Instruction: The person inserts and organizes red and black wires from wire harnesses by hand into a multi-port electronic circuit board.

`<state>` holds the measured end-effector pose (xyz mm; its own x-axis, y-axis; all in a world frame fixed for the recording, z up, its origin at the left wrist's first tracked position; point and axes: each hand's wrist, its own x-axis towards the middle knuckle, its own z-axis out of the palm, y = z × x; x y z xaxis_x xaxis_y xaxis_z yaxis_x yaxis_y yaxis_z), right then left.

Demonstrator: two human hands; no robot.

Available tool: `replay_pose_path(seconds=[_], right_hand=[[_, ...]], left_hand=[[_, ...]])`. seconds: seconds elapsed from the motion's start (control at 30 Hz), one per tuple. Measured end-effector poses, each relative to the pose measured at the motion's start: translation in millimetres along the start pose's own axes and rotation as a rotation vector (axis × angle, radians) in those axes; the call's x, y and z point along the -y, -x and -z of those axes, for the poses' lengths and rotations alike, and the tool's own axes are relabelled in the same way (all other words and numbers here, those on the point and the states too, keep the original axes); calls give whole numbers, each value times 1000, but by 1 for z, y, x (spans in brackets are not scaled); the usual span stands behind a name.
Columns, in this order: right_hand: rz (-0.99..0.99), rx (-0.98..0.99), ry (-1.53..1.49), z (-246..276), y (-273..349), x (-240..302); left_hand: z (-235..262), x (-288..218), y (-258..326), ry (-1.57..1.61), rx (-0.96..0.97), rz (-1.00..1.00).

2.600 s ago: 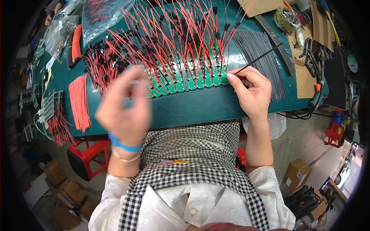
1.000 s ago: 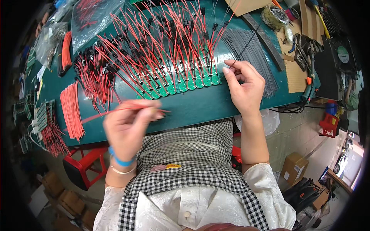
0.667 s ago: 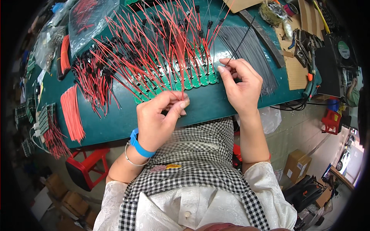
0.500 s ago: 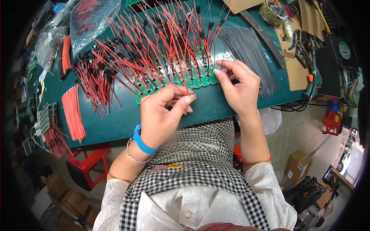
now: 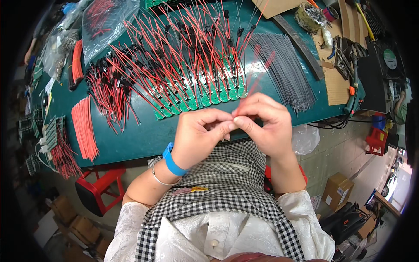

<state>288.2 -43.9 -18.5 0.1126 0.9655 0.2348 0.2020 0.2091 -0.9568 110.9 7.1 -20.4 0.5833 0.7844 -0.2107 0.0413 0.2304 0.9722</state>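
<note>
Over the near edge of the table my left hand (image 5: 200, 132) and my right hand (image 5: 269, 125) meet, fingertips touching. My right hand pinches a thin red wire (image 5: 258, 78), which slants up and right, smeared by motion. The fingers of my left hand are pressed together where the wire's lower end lies; what they hold is hidden. Just beyond are rows of round green circuit boards (image 5: 205, 101). Many red and black wires (image 5: 192, 56) with small black connectors stand up from them. To the right lies a fan of loose dark grey wires (image 5: 290, 72).
Left of the boards lie a heap of connector wires (image 5: 107, 94), a bundle of red wires (image 5: 84, 129) and clear plastic bags (image 5: 107, 32). A dark bar (image 5: 299, 46) and a soldering iron (image 5: 352, 94) are at the right. Red stools (image 5: 101, 187) stand below the table.
My right hand has come down and left from the boards' right corner to meet my left hand. My left hand has moved slightly right. A red wire now sticks up from the right fingers.
</note>
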Motion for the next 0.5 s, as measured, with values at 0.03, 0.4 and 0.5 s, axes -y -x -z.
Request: replay_pose_path(seconds=[0.03, 0.4, 0.5], right_hand=[[-5, -7, -7, 0, 4, 0], [-83, -443, -190, 10, 1, -19], [-45, -422, -130, 7, -2, -27]], left_hand=[[-2, 2, 1, -46, 2, -27], [-1, -2, -11, 65, -101, -40], [-2, -8, -22, 0, -118, -86]])
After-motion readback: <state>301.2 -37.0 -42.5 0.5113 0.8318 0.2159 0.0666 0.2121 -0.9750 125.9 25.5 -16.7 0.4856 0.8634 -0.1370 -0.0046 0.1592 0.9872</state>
